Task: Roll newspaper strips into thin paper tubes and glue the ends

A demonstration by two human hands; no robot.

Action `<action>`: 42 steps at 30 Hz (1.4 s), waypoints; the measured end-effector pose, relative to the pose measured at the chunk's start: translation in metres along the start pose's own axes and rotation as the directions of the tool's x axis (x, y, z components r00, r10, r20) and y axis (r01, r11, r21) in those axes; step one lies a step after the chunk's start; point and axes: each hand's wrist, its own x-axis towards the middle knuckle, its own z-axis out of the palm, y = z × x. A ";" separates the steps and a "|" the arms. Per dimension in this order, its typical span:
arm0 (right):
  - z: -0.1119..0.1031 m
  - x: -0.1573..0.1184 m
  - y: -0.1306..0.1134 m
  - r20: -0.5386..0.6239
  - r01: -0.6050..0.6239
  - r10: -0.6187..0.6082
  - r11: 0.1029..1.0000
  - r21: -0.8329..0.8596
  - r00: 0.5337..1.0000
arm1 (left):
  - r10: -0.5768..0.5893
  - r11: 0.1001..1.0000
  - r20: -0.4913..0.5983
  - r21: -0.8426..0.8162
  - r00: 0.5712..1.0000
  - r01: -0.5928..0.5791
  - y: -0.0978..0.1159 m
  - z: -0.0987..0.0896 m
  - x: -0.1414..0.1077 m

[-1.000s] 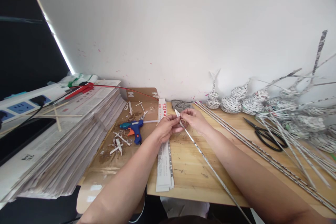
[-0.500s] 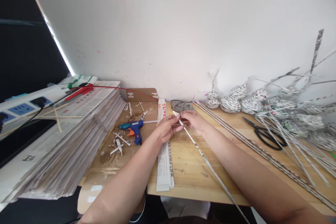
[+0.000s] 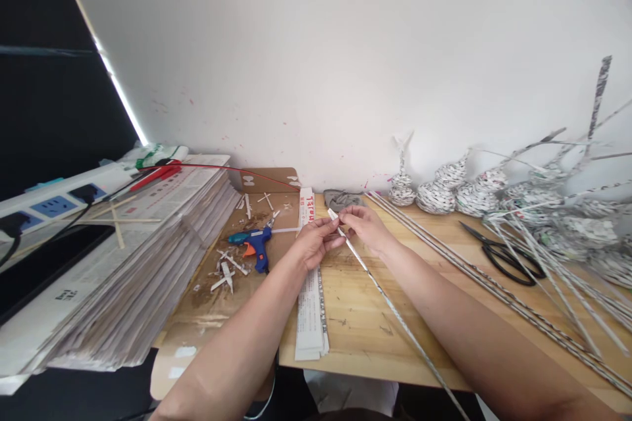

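In the head view, the fingers (image 3: 326, 230) of the left hand (image 3: 312, 243) and right hand (image 3: 368, 229) pinch the far end of a thin paper stick (image 3: 382, 294), which slants over the wooden surface (image 3: 355, 348) and out past its near edge. A loosened pinch could let the end unroll; squeezing too hard might crease it. The long tail, not held, could swing and brush the paper strips (image 3: 309, 322) under the left hand.

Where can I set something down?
Bare pale wood lies between the folded white newspaper strips and the speckled paper rod you hold. Black scissors, loose white paper rods and woven paper bulbs crowd the right; a blue glue gun and paper scraps, the left.
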 end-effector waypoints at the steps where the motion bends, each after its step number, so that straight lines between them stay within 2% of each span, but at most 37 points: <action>1: 0.000 0.000 -0.001 -0.003 0.015 -0.015 1.000 0.001 1.000 | -0.002 1.000 0.004 0.000 1.000 0.002 0.000 0.000 0.000; 4: 0.000 -0.001 -0.004 -0.013 0.022 -0.022 1.000 -0.009 1.000 | 0.005 1.000 -0.001 -0.010 1.000 -0.005 0.002 -0.002 0.001; 6: -0.004 -0.002 -0.005 0.019 -0.015 0.017 0.996 -0.082 1.000 | 0.022 1.000 -0.020 -0.021 1.000 -0.022 0.004 -0.004 0.002; 8: -0.008 -0.003 -0.004 0.113 -0.081 0.104 0.979 -0.190 0.988 | 0.045 0.999 -0.049 -0.027 0.998 -0.046 0.006 -0.007 0.003; 11: -0.012 -0.004 0.000 0.291 -0.186 0.256 0.951 -0.247 0.922 | 0.070 0.997 -0.081 -0.029 0.994 -0.072 0.008 -0.011 0.003; 13: -0.012 -0.004 0.003 0.376 -0.235 0.286 0.956 -0.175 0.882 | 0.069 0.997 -0.083 -0.031 0.994 -0.072 0.010 -0.011 0.004; 15: -0.010 -0.004 0.005 0.427 -0.278 0.275 0.959 -0.058 0.861 | 0.064 0.997 -0.078 -0.035 0.995 -0.067 0.012 -0.010 0.003; 18: -0.007 -0.004 0.005 0.464 -0.370 0.284 0.923 0.104 0.839 | 0.081 0.995 -0.068 -0.051 0.994 -0.085 0.015 -0.005 -0.001; 21: -0.002 -0.006 0.002 0.480 -0.435 0.316 0.886 0.160 0.818 | 0.096 0.993 -0.040 -0.061 0.995 -0.099 0.017 -0.002 -0.013; 23: 0.003 -0.011 0.000 0.480 -0.415 0.305 0.899 0.139 0.822 | 0.107 0.991 -0.046 -0.074 0.993 -0.110 0.018 -0.002 -0.025; 25: 0.012 -0.018 -0.002 0.472 -0.341 0.265 0.936 0.083 0.841 | 0.125 0.987 -0.077 -0.090 0.989 -0.132 0.017 -0.004 -0.039; 28: 0.030 -0.033 -0.005 0.455 -0.220 0.207 0.975 -0.025 0.866 | 0.141 0.982 -0.125 -0.106 0.982 -0.154 0.013 -0.011 -0.063; 31: 0.048 -0.050 -0.005 0.442 -0.169 0.193 0.981 -0.093 0.876 | 0.157 0.972 -0.191 -0.143 0.969 -0.185 0.007 -0.020 -0.088; 33: 0.057 -0.059 -0.003 0.476 -0.139 0.181 0.983 -0.124 0.861 | 0.160 0.967 -0.245 -0.154 0.956 -0.202 0.003 -0.026 -0.105; 35: 0.063 -0.063 -0.001 0.548 -0.101 0.177 0.981 -0.166 0.818 | 0.169 0.962 -0.308 -0.156 0.936 -0.225 0.003 -0.034 -0.123; 37: 0.068 -0.061 0.001 0.593 -0.070 0.201 0.969 -0.236 0.780 | 0.184 0.953 -0.364 -0.161 0.913 -0.256 0.006 -0.041 -0.144; 38: 0.072 -0.058 0.002 0.590 -0.053 0.217 0.958 -0.283 0.778 | 0.192 0.951 -0.382 -0.153 0.904 -0.267 0.009 -0.045 -0.154; 40: 0.082 -0.047 0.002 0.534 -0.007 0.229 0.923 -0.385 0.814 | 0.218 0.943 -0.425 -0.140 0.879 -0.302 0.013 -0.052 -0.173; 42: 0.097 -0.033 0.002 0.439 0.055 0.189 0.873 -0.485 0.878 | 0.227 0.936 -0.450 -0.144 0.864 -0.320 0.017 -0.057 -0.188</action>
